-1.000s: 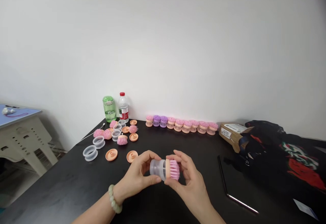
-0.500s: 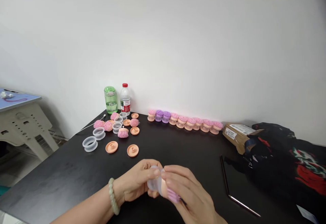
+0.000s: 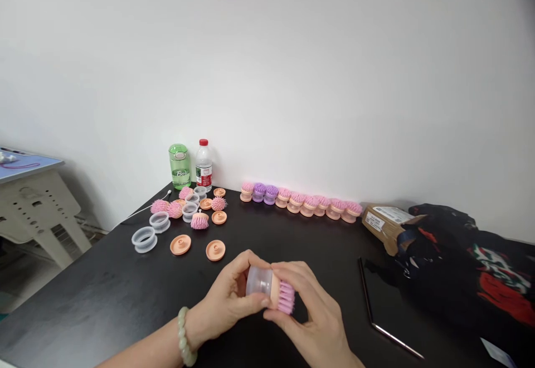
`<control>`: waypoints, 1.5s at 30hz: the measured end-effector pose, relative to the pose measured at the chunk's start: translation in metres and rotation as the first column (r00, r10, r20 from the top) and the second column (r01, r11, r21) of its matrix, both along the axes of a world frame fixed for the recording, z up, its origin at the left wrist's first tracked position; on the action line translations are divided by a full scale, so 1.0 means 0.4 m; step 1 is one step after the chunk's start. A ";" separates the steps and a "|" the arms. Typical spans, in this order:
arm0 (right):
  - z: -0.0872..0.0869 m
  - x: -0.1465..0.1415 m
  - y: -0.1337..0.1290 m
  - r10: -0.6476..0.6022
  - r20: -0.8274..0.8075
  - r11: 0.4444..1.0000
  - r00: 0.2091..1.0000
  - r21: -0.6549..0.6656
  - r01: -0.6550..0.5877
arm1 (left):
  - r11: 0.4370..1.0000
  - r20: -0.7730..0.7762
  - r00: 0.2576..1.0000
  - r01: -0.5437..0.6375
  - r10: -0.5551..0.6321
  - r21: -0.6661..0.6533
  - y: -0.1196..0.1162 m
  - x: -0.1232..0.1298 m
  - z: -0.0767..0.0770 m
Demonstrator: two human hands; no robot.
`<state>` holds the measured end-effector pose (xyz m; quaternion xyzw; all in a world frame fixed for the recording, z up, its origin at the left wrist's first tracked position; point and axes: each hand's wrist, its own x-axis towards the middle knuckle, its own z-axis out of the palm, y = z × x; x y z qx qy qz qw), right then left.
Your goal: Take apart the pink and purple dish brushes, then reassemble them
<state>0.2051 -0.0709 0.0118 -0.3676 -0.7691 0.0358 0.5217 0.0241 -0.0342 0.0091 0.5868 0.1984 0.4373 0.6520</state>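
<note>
My left hand (image 3: 223, 298), with a pale bead bracelet on the wrist, grips a translucent plastic ring (image 3: 258, 282). Against the ring's right side sits a pink-bristled brush head (image 3: 286, 298) with a peach base, its bristles pointing right. My right hand (image 3: 317, 312) pinches that brush head by its edges, thumb below and fingers above. Whether ring and head are locked together I cannot tell. Over on the left lie loose translucent rings (image 3: 144, 240), peach discs (image 3: 215, 250) with a raised centre, and pink brush heads (image 3: 199, 221).
Several finished-looking brushes (image 3: 308, 205), pink and purple, line the wall. A green bottle (image 3: 180, 167) and a red-capped water bottle (image 3: 204, 166) stand at the back left. On the right are a cardboard package (image 3: 382, 226), dark printed fabric (image 3: 460, 267) and a bent metal straw (image 3: 371, 323).
The ring and brush head have turned more level, with the bristles now facing right and in plain sight. My right hand has shifted from covering the head to pinching its edges.
</note>
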 end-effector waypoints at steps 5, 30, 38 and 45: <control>-0.025 -0.003 0.005 -0.081 -0.193 0.969 0.978 -0.245 0.032 | 0.992 0.052 0.999 -0.004 -0.003 0.129 0.003 0.004 -0.007; -0.016 -0.004 0.020 -0.007 -0.246 0.911 0.969 -0.402 -0.095 | 0.930 -0.128 0.954 -0.225 0.271 0.291 0.018 0.001 -0.043; -0.020 0.012 0.020 0.090 -0.301 0.914 0.949 -0.353 -0.199 | 0.997 -0.042 0.997 -0.065 0.064 -0.031 0.011 -0.002 -0.003; -0.019 0.000 0.026 0.061 -0.462 0.813 0.885 -0.491 -0.313 | 0.892 -0.032 0.967 -0.218 0.251 0.397 0.014 -0.013 -0.014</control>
